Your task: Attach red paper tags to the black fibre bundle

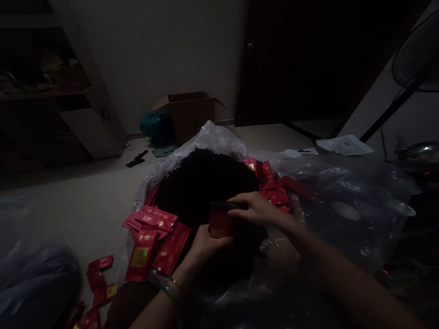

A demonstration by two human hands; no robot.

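Observation:
My left hand (206, 243) is closed around the lower part of a small red packet (219, 224), which stands upright. My right hand (253, 209) is at the packet's upper right edge with its fingers bent together; a dark strip shows at their tips, too dim to name. Behind and below both hands rises a heap of black, crumbly loose material (201, 181) inside a clear plastic bag (210, 133). Red packets with gold print (142, 253) lie along the heap's left side, and more red packets (275, 189) lie to its right.
More red packets (97, 282) are scattered on the floor at left, near a plastic-wrapped bundle (24, 292). An open cardboard box (193, 113) and a teal bag (157, 128) stand by the wall. Clear plastic sheeting (347, 189) spreads right, below a standing fan (430, 56).

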